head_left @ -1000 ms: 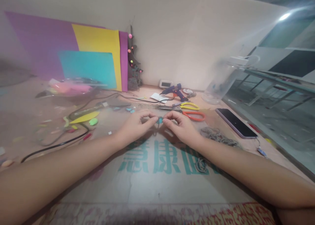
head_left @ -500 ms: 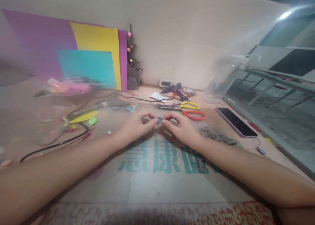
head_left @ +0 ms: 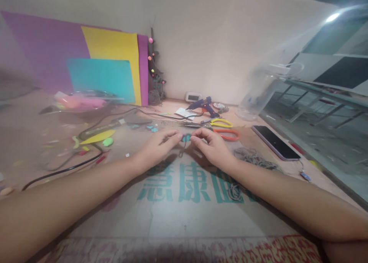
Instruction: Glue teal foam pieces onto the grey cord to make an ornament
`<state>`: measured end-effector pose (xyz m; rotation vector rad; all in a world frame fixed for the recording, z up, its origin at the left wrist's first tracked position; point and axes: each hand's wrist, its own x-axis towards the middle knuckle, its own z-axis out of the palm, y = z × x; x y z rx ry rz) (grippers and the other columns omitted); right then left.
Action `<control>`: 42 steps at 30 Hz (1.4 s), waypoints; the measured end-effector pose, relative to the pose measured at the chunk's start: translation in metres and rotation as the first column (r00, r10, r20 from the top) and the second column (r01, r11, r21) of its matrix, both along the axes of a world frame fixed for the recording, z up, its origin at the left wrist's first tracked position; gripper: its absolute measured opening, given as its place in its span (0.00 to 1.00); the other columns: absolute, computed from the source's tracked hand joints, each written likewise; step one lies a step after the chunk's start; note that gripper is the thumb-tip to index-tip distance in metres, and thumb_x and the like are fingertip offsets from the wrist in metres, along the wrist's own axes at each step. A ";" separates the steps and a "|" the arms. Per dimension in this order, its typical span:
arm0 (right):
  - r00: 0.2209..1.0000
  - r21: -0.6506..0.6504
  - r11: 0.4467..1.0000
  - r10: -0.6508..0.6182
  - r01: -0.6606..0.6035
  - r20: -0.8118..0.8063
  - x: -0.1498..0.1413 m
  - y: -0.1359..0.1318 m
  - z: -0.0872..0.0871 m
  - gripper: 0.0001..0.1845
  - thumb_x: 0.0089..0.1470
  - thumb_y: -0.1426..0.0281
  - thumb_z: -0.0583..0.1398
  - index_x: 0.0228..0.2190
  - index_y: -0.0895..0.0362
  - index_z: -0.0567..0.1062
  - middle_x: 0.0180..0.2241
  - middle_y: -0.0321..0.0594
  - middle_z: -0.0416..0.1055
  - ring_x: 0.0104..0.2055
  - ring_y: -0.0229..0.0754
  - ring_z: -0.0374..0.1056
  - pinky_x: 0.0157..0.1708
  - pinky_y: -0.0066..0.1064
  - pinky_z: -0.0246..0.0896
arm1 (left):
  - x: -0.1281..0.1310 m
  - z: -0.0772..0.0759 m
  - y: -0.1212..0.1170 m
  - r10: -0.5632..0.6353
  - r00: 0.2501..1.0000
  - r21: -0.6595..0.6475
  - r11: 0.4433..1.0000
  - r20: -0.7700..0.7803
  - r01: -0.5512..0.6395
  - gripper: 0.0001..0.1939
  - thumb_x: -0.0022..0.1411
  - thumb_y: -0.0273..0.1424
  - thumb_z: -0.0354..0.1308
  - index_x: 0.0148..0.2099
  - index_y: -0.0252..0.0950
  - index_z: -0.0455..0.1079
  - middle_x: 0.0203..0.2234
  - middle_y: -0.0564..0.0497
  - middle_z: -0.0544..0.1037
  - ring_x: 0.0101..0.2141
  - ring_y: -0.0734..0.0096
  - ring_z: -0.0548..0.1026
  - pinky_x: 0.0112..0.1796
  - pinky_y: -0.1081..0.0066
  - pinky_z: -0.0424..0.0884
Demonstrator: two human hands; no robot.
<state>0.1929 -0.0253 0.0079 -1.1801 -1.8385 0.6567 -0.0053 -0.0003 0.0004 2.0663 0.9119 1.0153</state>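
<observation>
I see both hands meeting over the cardboard sheet [head_left: 184, 213], just beyond its large teal printed characters. The left hand [head_left: 156, 148] and the right hand [head_left: 211, 146] each have thumb and forefinger closed in a pinch on a small teal piece [head_left: 186, 138] held between them, the other fingers curled loosely. The piece is tiny, bright teal and rounded; I cannot make out its exact shape or material, since the fingertips cover most of it. A thin dark strand hangs from it toward the cardboard sheet.

Just beyond the right hand, off the far edge of the cardboard sheet, lie orange-handled scissors [head_left: 227, 133], with yellow-handled scissors [head_left: 220, 122] just behind them and a blue glue gun [head_left: 203, 105] farther back. To the right of the cardboard sheet a tangle of grey cord [head_left: 253, 157] lies near the right wrist, and a dark phone [head_left: 275, 142] rests beyond it. To the left of the sheet I see a yellow leaf-shaped cutout [head_left: 97, 136] with a small green piece [head_left: 108, 142] just beside it, and a black cable [head_left: 66, 169] curving past them. Purple, yellow and teal paper sheets [head_left: 109, 59] lean against the wall far behind.
</observation>
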 end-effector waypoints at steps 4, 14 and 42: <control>0.999 -0.039 0.999 -0.001 -0.001 -0.045 0.000 0.000 -0.002 0.10 0.56 0.63 0.58 0.28 0.56 0.69 0.23 0.31 0.64 0.24 0.34 0.59 0.27 0.27 0.56 | 0.000 0.000 0.002 0.157 0.977 -0.121 0.983 0.143 -0.140 0.17 0.68 0.39 0.46 0.45 0.36 0.72 0.38 0.48 0.78 0.41 0.65 0.76 0.43 0.68 0.71; 0.995 -0.079 0.997 0.008 -0.016 -0.103 0.000 0.002 -0.004 0.10 0.56 0.62 0.59 0.29 0.56 0.69 0.24 0.31 0.64 0.24 0.33 0.58 0.26 0.26 0.55 | -0.001 0.003 0.002 0.229 0.973 -0.095 0.970 0.022 -0.226 0.12 0.61 0.41 0.56 0.35 0.37 0.73 0.30 0.50 0.79 0.33 0.65 0.75 0.36 0.68 0.70; 1.000 -0.040 0.999 0.018 -0.018 -0.014 0.001 0.003 -0.006 0.09 0.57 0.65 0.58 0.29 0.57 0.70 0.26 0.33 0.68 0.28 0.35 0.63 0.30 0.27 0.59 | 0.001 0.002 0.002 0.178 0.980 -0.070 0.983 0.088 -0.172 0.14 0.65 0.37 0.48 0.39 0.36 0.72 0.36 0.50 0.78 0.41 0.66 0.74 0.45 0.69 0.67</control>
